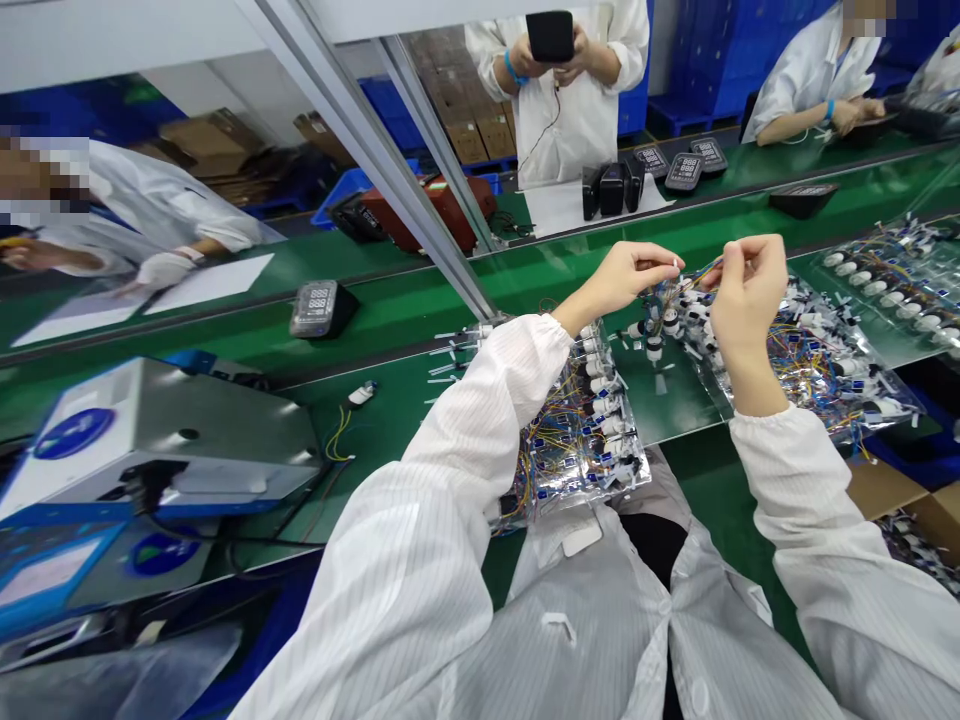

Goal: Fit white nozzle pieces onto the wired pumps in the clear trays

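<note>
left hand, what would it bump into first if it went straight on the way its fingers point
The left hand points toward the right hand, so it would probably meet the thin wires between the two hands first; depth is hard to judge here.

- The place was an electronics assembly workshop, laid out as a production line.
- Long, straight green-topped workbenches [394, 300] ran across it in parallel.
- Several co-workers in loose white smocks [566, 130] were stationed along the far side, some with blue wristbands [515, 68].
- Small white parts with thin coloured wires [559, 440] lay massed on shiny clear plastic sheets.
- Matching black units with white digit displays [684, 173] stood about in numbers.
- A boxy grey-and-blue metal machine [232, 420] sat on the near bench.
- Bare aluminium posts [356, 130] rose over the line.
- Stacked brown cardboard boxes [459, 95] and a blue plastic pallet [686, 112] filled the background.
</note>
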